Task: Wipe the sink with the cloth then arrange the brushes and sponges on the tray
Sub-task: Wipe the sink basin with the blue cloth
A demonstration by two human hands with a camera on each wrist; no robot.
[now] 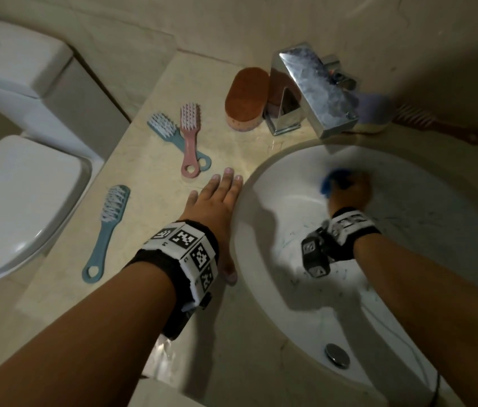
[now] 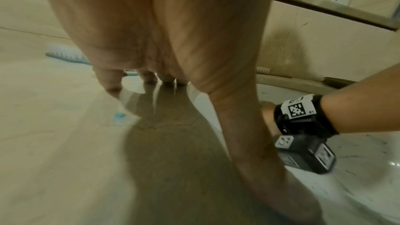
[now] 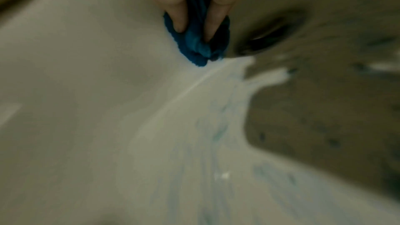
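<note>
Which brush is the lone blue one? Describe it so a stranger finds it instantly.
Start at the white round sink and look left across the beige marble counter. The long-handled blue plastic brush lies alone near the counter's toilet-side edge, apart from the crossed pink and blue pair farther back.

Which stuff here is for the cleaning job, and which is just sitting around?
For the job: blue cloth in the right hand, sink, two blue brushes, pink brush, orange sponge.

Just there: toilet, tap, counter under the flat left hand.
</note>
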